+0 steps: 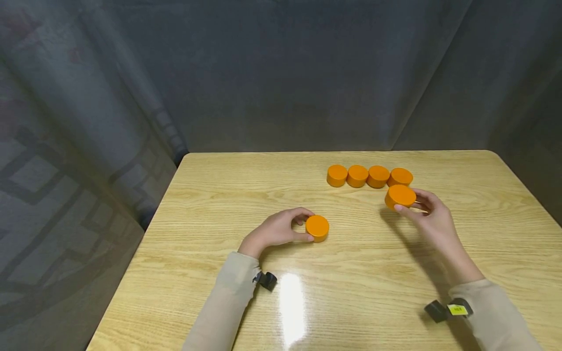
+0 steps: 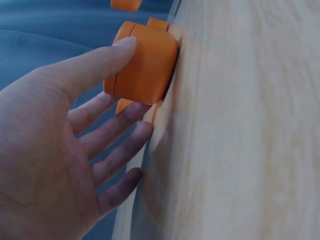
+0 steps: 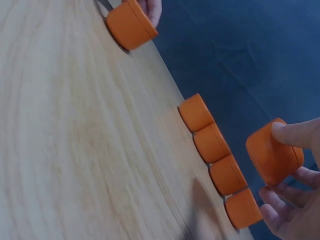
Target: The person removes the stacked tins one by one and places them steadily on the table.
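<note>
Curtain (image 1: 281, 73) behind, grey, draped across the whole back. Table (image 1: 351, 292), light wood, glossy, glare patch near the front edge. On it, far right of centre, a row (image 1: 369, 176) of four orange pucks, side by side and touching, running left-right; the right wrist view shows the same line of four (image 3: 220, 162). Person sits at the near edge, beige sleeves, a wrist camera on each arm. Right hand (image 1: 432, 219) has a fifth puck (image 1: 400, 196) pinched between thumb and fingers, lifted off the table and tilted, flat face toward the camera; in the right wrist view the thumb lies over the puck (image 3: 274, 156) and the fingers curl beneath. It sits just in front of the row's right end, close to the last puck, whether touching it cannot be told. Left hand (image 1: 276, 229) is curled round a sixth puck (image 1: 317, 227) that rests flat on the table near centre, thumb on the near side, fingertips on the far side; the left wrist view has the thumb on the puck (image 2: 142, 62) and the other fingers fairly straight beside it. Key geometry: row axis is left-right, open slot at its right end, right hand's puck nearest it; left hand's puck is well apart, nearer and left of the row.
</note>
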Demonstrator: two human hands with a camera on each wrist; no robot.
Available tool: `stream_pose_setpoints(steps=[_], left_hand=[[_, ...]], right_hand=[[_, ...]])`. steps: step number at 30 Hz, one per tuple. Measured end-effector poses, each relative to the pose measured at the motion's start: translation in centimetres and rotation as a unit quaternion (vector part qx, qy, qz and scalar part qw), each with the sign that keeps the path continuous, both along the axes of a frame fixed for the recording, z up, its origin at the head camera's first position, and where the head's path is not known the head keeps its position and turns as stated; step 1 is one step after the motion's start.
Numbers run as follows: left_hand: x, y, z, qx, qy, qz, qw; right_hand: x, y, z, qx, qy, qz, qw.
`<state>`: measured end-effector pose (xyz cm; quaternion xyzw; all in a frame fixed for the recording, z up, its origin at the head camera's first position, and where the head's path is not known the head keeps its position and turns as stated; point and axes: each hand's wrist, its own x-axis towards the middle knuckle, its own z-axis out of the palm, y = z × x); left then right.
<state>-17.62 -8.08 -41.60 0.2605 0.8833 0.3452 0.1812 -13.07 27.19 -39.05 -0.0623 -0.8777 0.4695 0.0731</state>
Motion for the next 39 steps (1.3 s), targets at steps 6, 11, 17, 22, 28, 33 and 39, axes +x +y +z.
stream_pose_setpoints(steps=[6,11,17,22,28,33,39], left_hand=[[0.0,0.0,0.0,-0.002,-0.001,0.002,1.0],[-0.1,0.0,-0.1,-0.002,-0.001,0.001,1.0],[0.0,0.0,-0.1,-0.001,-0.002,0.001,1.0],[0.0,0.0,0.0,-0.002,-0.001,0.001,1.0],[0.0,0.0,0.0,-0.001,-0.002,0.001,1.0],[0.0,0.0,0.0,0.004,-0.004,0.0,1.0],[-0.1,0.0,-0.2,0.007,-0.004,-0.001,1.0]], right_hand=[[-0.4,0.7,0.1,-0.007,-0.018,-0.023,1.0],[-0.7,1.2,0.3,-0.028,-0.036,-0.033,0.998],[-1.0,1.6,0.5,-0.048,-0.048,-0.042,0.997],[-1.3,1.9,0.6,-0.053,-0.044,-0.049,0.996],[-1.8,2.4,0.5,-0.075,-0.049,-0.062,0.994],[-2.1,2.8,0.4,-0.082,-0.053,-0.072,0.993],[-2.4,3.3,0.4,-0.098,-0.051,-0.084,0.99]])
